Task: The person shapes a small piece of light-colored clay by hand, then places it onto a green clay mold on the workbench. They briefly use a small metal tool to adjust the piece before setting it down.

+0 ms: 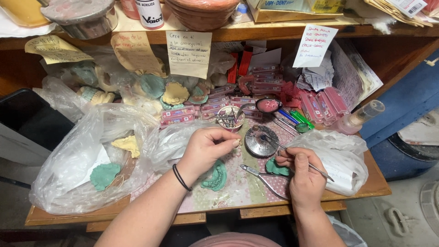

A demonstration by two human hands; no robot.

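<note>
Here we pinch something tiny in our left hand (208,147) — what, we cannot tell — while our right hand (302,173) grips a thin metal tool (292,154) over the round dark dish (261,141)

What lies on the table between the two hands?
In the head view, a green dental cast and metal pliers lie between the left hand and the right hand.

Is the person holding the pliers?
No, the pliers lie on the desk by the right hand, which holds a thin metal tool.
</note>
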